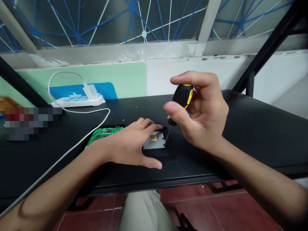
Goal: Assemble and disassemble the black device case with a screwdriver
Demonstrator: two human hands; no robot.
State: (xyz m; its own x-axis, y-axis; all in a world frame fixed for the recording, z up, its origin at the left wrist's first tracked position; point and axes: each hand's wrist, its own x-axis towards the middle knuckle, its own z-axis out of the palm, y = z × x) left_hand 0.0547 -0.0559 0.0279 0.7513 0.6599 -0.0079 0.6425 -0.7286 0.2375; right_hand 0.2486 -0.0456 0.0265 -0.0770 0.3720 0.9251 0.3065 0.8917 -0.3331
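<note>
My right hand (204, 112) grips a screwdriver (179, 101) with a black and yellow handle, its index finger over the top end. The thin shaft slants down to a screw at the right edge of a silver metal plate (156, 143), which carries a small yellowish pad (153, 137). Over the plate's left part lies my left hand (127, 141), fingers stretched out and thumb apart, steadying the black device. Left of that hand shows a green circuit board (106, 132) in a black casing; the hand hides part of it.
A white power strip (79, 100) with a plugged-in charger (90, 92) stands at the back left. Its white cable (79, 145) runs across the black table (252, 128) beside my left arm. Pixelated items (29, 123) lie far left. Tiny bits lie behind the device.
</note>
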